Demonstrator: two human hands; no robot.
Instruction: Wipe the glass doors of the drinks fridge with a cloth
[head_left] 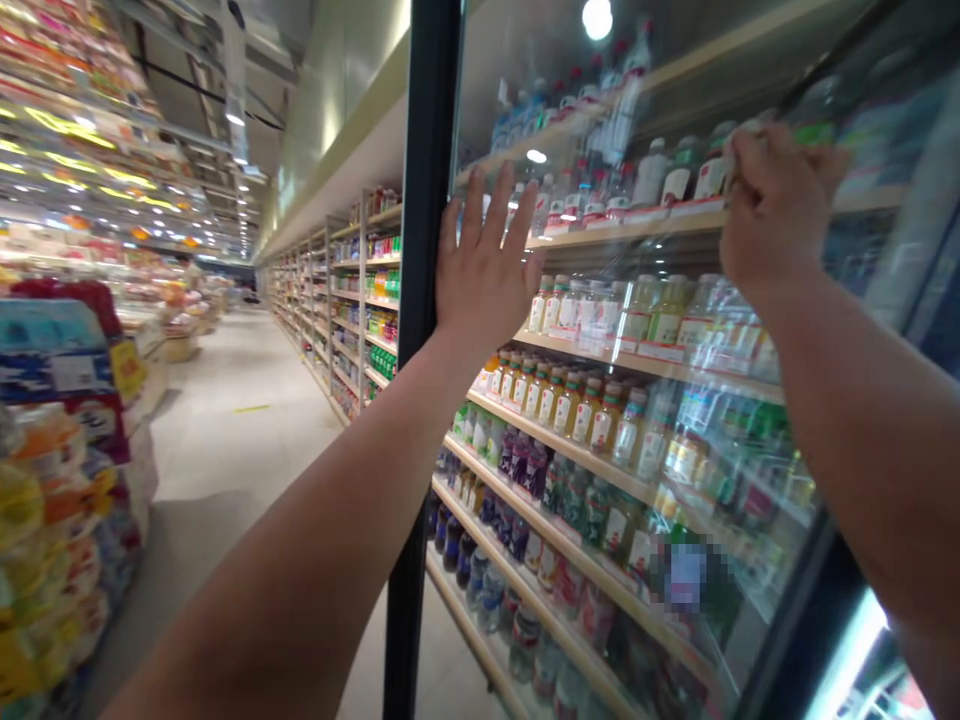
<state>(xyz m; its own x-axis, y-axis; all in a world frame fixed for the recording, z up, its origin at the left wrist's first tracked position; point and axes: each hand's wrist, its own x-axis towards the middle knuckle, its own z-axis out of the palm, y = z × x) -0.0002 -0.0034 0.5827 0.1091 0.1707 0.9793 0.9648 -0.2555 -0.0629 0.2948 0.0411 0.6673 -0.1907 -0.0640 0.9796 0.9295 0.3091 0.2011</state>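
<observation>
A glass door (600, 470) with a black frame (424, 300) fills the right half of the head view. My left hand (487, 260) lies with fingers spread against the glass, beside the frame's upright edge. Higher up on the right, my right hand (780, 205) is closed in front of the glass. Something whitish shows at its fingertips, too blurred to name. Through or reflected in the glass appear shelves with bottled drinks (577, 410) in several rows; I cannot tell which are reflections.
Beyond the door's frame, a long row of stocked shelves (349, 300) runs away along a pale floor (217, 440). Stacked packaged goods (60, 500) stand close on the left. Bright light (847, 650) comes from the lower right, past the door's frame.
</observation>
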